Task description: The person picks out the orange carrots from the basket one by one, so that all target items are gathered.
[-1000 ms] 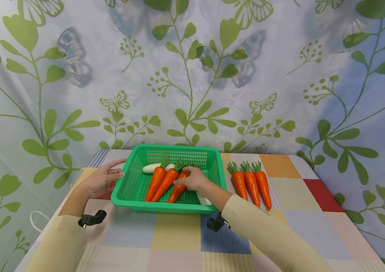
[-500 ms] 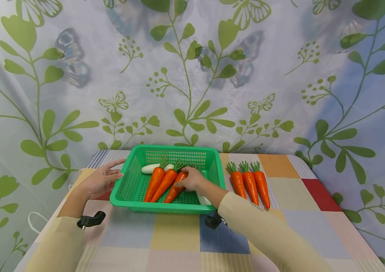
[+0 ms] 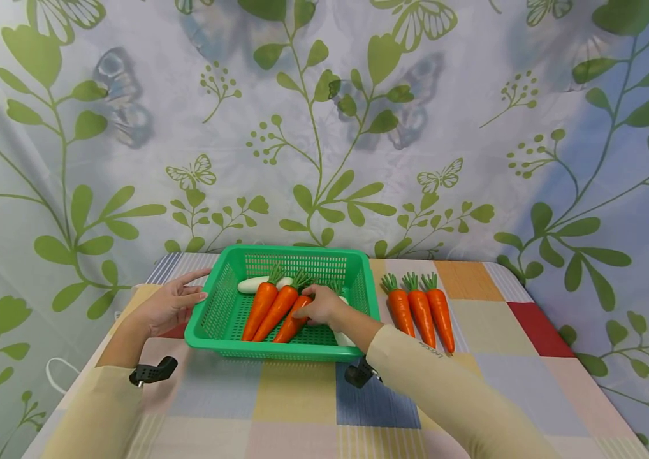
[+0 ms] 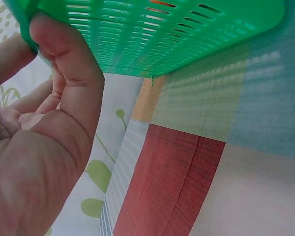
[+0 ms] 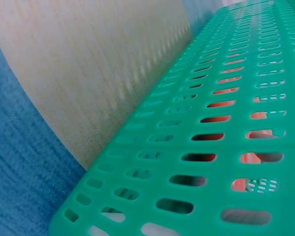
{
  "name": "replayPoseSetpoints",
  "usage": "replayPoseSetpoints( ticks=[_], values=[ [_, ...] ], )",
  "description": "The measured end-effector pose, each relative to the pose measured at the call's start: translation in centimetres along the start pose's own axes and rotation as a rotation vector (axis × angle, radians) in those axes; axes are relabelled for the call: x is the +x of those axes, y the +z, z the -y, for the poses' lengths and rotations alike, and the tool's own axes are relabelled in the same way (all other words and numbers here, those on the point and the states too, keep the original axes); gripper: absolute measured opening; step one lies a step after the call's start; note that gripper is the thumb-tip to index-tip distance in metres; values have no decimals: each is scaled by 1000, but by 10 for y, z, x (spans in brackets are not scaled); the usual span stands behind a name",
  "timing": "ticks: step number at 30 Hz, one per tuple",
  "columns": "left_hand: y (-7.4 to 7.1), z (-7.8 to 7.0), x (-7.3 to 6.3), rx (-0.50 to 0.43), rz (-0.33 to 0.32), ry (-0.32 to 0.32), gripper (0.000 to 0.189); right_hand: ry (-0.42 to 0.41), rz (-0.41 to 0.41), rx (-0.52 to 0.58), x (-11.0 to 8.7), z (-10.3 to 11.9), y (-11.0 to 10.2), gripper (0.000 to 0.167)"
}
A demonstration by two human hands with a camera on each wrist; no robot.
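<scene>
My right hand (image 3: 324,306) reaches into a green plastic basket (image 3: 278,352) and grips an orange carrot (image 3: 292,327), covering its leafy top. Just left of it in the basket lie two more carrots, a middle carrot (image 3: 277,312) and an outer carrot (image 3: 259,312). A white radish (image 3: 251,285) lies behind them, and another white radish (image 3: 343,339) is partly hidden under my right wrist. At the basket's left end, my left hand (image 3: 171,306) touches the rim with thumb and finger. In the left wrist view, the thumb (image 4: 51,34) rests against the basket's green wall (image 4: 137,39).
Three carrots (image 3: 421,312) lie side by side on the checked tablecloth (image 3: 296,395), right of the basket. A leaf-patterned curtain (image 3: 324,127) hangs behind the table. A white cable (image 3: 57,376) loops at the left edge. The right wrist view shows mostly the basket's slotted wall (image 5: 187,137).
My right hand and its carrot have shifted slightly left, closer to the other two carrots. More of the right-hand radish and its leaves shows. My left hand stays at the rim.
</scene>
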State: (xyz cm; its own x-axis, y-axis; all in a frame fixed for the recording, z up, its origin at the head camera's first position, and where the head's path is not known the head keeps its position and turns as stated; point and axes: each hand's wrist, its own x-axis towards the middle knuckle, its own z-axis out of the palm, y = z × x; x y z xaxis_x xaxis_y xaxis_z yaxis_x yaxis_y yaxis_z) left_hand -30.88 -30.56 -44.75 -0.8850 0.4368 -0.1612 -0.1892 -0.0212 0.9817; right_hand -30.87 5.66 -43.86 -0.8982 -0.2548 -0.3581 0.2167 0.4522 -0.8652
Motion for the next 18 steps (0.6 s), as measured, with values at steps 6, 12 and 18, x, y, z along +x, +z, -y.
replayPoseSetpoints(
  ticks=[6,12,18],
  values=[
    [-2,1,1,4,-2,3,77,8,-12,28,2,-1,1,60],
    [-2,2,1,7,-2,6,76,10,39,117,2,-2,1,64],
    [-1,1,0,18,-11,2,76,28,99,205,1,-1,1,66]
  ],
)
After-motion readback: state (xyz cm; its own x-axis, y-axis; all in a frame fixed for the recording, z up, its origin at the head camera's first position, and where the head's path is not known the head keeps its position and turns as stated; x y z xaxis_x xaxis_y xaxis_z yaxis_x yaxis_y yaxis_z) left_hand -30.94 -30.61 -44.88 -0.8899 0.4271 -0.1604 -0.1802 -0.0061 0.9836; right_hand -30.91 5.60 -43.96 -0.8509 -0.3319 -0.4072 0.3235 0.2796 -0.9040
